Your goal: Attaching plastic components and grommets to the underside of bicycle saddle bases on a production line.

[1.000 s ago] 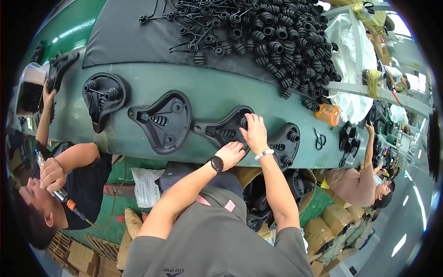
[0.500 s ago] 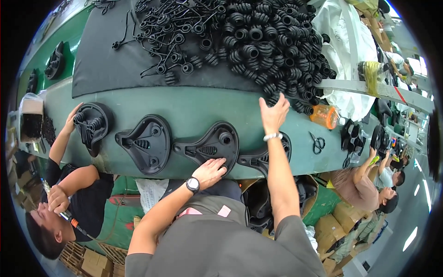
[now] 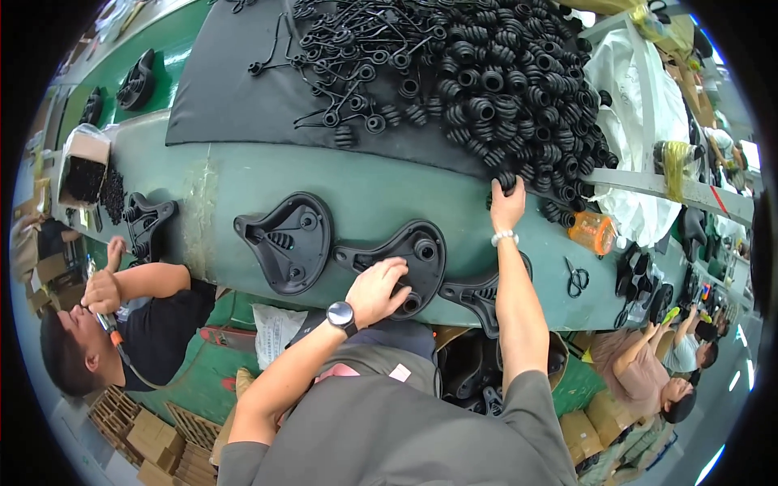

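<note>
Right hand (image 3: 508, 209) at near edge of sleeve pile (image 3: 519, 97), fingers clamped on ribbed black sleeve (image 3: 506, 181); left hand (image 3: 378, 293) over black saddle shell (image 3: 422, 274) on green surface (image 3: 389, 186), thumb and fingers apart, pressure not discernible; sleeve presumably light, springy, hard to damage, best pinched across ribbed sides; shell likely stiff, fairly light, perhaps slick on smooth faces, best taken by raised rim

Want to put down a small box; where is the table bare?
The table is bare between the tape strip and the first seat right of it, and between the mat and the seats, left of the right hand. Crowded: around the spring pile, and near the jar and scissors.
</note>
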`<state>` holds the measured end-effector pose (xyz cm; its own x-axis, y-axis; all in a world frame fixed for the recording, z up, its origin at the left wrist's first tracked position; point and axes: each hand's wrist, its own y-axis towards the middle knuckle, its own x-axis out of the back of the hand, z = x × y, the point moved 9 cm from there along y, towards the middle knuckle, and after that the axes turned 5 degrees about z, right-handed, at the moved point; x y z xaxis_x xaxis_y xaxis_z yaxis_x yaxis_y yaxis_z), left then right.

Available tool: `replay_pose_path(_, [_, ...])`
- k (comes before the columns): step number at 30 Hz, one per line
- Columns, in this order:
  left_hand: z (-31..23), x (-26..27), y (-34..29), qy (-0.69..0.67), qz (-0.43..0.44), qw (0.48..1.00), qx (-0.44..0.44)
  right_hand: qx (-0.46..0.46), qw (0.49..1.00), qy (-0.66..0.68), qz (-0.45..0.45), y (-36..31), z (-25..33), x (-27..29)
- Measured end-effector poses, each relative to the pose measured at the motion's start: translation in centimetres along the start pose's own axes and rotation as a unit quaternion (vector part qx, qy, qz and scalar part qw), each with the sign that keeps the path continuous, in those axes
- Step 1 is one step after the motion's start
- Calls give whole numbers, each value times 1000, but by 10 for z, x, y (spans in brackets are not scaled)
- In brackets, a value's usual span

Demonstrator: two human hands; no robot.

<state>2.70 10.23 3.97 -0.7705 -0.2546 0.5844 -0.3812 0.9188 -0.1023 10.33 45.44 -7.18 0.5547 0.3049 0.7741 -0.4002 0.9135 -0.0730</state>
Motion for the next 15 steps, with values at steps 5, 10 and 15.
replay_pose_path(5, [0,61,11,-208,-97,971,73,-87,870,321,363,-120,106,-12])
replay_pose_path(10, [-17,111,-7,-156,-11,984,-88,-78,712,405,568,-249,201,-31])
replay_pose_path(15, [72,136,-97,-362,-75,923,104,-198,584,570,543,-316,205,-80])
